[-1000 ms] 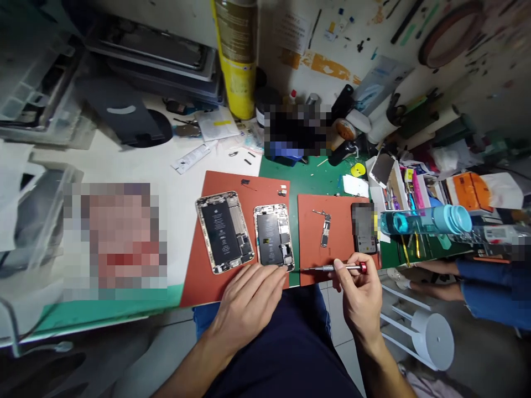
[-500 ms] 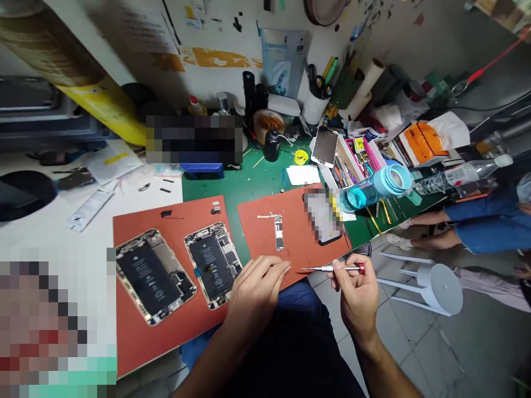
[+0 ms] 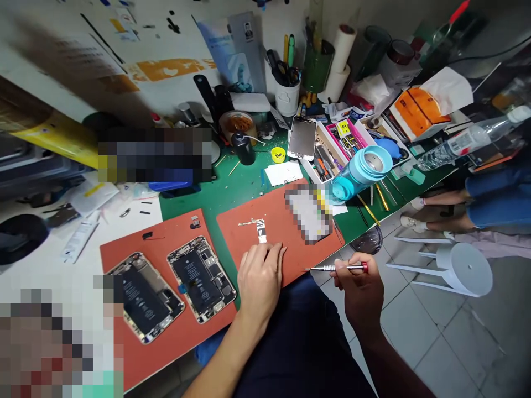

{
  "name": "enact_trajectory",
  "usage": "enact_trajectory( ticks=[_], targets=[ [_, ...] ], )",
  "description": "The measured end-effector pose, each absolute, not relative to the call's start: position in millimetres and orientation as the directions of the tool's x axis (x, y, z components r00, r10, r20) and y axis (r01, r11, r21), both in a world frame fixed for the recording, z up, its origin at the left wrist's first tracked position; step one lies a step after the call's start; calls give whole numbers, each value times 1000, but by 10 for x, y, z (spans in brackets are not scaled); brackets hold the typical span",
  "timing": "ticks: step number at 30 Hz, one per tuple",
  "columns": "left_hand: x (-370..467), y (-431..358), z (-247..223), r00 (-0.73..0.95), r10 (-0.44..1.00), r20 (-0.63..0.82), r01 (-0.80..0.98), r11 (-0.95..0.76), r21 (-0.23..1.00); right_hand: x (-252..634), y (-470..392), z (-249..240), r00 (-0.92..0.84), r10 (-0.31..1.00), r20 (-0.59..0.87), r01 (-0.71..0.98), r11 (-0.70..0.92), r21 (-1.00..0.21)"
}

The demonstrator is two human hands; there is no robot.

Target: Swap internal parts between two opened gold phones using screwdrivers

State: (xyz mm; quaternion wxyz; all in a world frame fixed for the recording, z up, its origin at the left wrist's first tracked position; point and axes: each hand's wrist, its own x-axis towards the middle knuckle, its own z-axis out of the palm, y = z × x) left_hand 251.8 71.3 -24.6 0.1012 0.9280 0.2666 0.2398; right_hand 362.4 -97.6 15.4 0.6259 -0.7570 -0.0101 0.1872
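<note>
My right hand (image 3: 359, 290) grips a slim silver precision screwdriver (image 3: 329, 268) with a red end. Its thin tip points left, above the front edge of the right red mat (image 3: 232, 221). On that mat lies my left hand (image 3: 260, 279), fingers drawn together and bent down; whatever they hold is hidden. Just beyond those fingertips is a narrow phone logic board (image 3: 260, 228), its lower end partly covered. To the left, two opened phones, one at the edge (image 3: 143, 301) and one nearer my hand (image 3: 201, 279), show black batteries on another red mat (image 3: 170, 345).
A blurred-out phone-shaped item (image 3: 309, 213) is on the right mat, beside a blue water bottle (image 3: 360, 174). Behind stand tool boxes (image 3: 327, 157), a yellow lid (image 3: 278, 155) and a black bottle (image 3: 243, 148). A white stool (image 3: 468, 268) and another person's legs (image 3: 489, 199) are at right.
My left hand has moved forward to the lower end of the logic board. The screwdriver stays in my right hand, and the view has shifted and tilted.
</note>
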Motion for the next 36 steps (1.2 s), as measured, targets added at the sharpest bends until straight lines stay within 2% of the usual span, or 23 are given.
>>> enact_trajectory(
  ticks=[9,15,18,21,26,29,31,32,34,36],
  targets=[
    [2296,632,-183,742,514,430,422,-857,297,3647,-1023,103,935,261,-240,-208,-146,-967],
    [2276,574,-216,826,423,372,390,-906,164,3639,-1013,94,932,271,-240,-198,-172,-965],
    [2332,594,-238,839,412,355,385,-911,146,3631,-1004,97,934,263,-242,-201,-173,-964],
    [2352,644,-219,835,427,346,388,-904,180,3618,-1000,117,943,241,-229,-193,-162,-968],
    [2222,761,-84,769,504,393,396,-858,326,3560,-1011,165,965,219,-145,-107,-177,-978],
    [2028,794,11,701,541,465,382,-835,396,3509,-992,134,958,280,-68,2,-243,-970],
    [1875,779,53,683,526,507,332,-842,425,3483,-931,66,937,341,77,189,-306,-933],
    [1799,760,65,681,509,526,305,-850,429,3474,-881,20,907,375,191,324,-330,-887],
    [1659,714,66,688,469,553,258,-871,419,3470,-743,-85,777,459,432,603,-347,-718],
    [1527,680,40,689,436,578,225,-888,401,3478,-572,-186,622,564,543,775,-345,-530]
  ],
)
